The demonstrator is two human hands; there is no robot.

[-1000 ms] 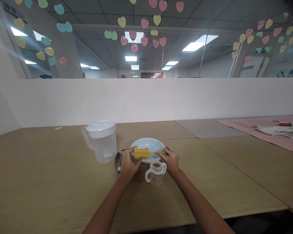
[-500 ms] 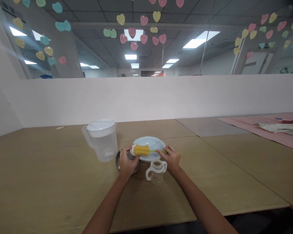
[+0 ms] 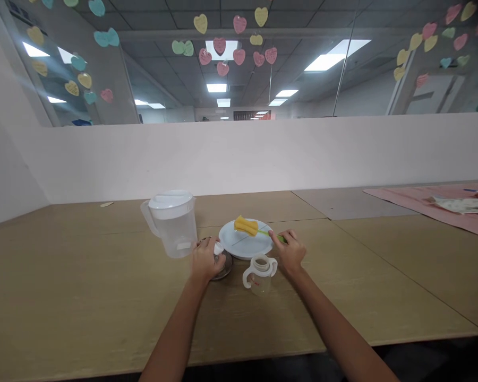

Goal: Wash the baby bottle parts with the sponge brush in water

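Note:
My right hand (image 3: 292, 250) is closed round the green handle of a bottle brush (image 3: 246, 226). The brush's yellow sponge head hangs over the white plate (image 3: 265, 249). A small white bottle cap (image 3: 219, 248) is in my left hand (image 3: 207, 259), its fingers curled round it and partly covering it. That hand is above a round metal bowl (image 3: 227, 268), which it largely hides. Between my forearms stands a clear baby bottle (image 3: 260, 277) with two white handles, its top uncovered.
A clear lidded pitcher (image 3: 174, 228) of water stands left of the plate. On the right, a pink cloth (image 3: 414, 200) bears some white fabric (image 3: 462, 205). A low white wall (image 3: 239, 159) with glass above runs behind the wooden table (image 3: 103, 297).
The brush's sponge head has come away from the white cap and moved up over the plate. My left hand has lowered with the cap towards the metal bowl. The view has shifted slightly.

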